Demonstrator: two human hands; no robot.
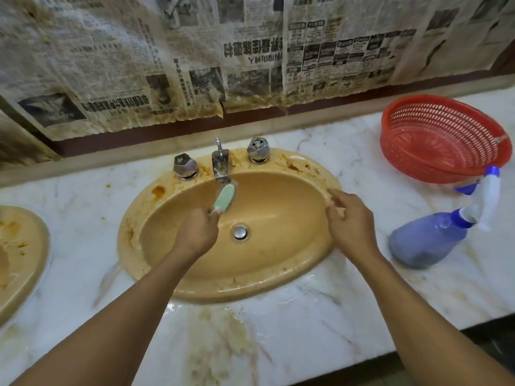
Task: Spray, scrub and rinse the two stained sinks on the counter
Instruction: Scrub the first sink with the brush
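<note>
My left hand [195, 232] is curled round the handle of the pale green plastic scrub brush [224, 197], whose head points far, just under the chrome spout [221, 162], where water runs over it. My right hand [351, 221] holds nothing: its fingers are loose, the tips touching the right rim of the tan oval ceramic sink [178, 285] in front of me, which is smeared with orange-brown stains along its far and left rim. The second tan sink [25, 246], also stained, sits at the left edge of the white marble counter [306, 330]. To the right is the translucent blue spray bottle [429, 240], with a red plastic mesh basket [443, 137] beyond it.
</note>
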